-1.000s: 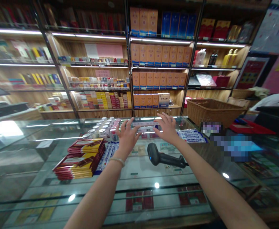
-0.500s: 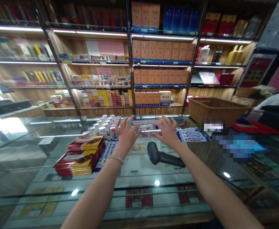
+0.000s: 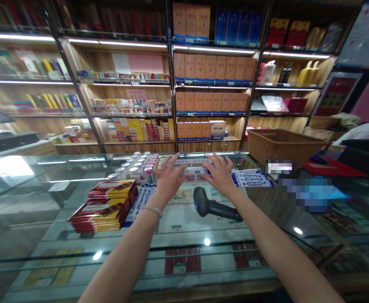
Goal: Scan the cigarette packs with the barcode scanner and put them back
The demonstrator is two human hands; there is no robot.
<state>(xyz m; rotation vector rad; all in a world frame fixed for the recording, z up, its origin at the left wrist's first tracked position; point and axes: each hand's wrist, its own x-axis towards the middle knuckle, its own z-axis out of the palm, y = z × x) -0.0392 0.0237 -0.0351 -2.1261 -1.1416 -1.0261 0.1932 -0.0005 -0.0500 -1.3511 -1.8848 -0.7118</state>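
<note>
My left hand [image 3: 169, 179] hovers over the glass counter [image 3: 174, 248] with its fingers apart, holding nothing. Beside it are blue-and-white packs [image 3: 142, 201], stacked red-and-yellow chocolate bars [image 3: 108, 205] and a group of small lidded containers [image 3: 136, 172]. On the other side my right hand [image 3: 219, 174] is spread in a similar pose, also with nothing in it. A black barcode scanner [image 3: 214, 206] lies on the glass just below the gap between the hands, its handle end close to my right forearm. More blue-and-white packs [image 3: 253, 178] lie right of my right hand.
A brown wicker basket [image 3: 282, 145] stands at the counter's back right, near a red mat [image 3: 335, 166]. Goods show through the glass below. Behind the counter, lit shelves hold orange boxes [image 3: 211, 67] and small packs [image 3: 134, 130]. Part of a person's white sleeve shows far right.
The view has shifted slightly, so the counter goods sit a little further left. Both hands keep nearly the same spread pose, and the scanner stays on the glass.
</note>
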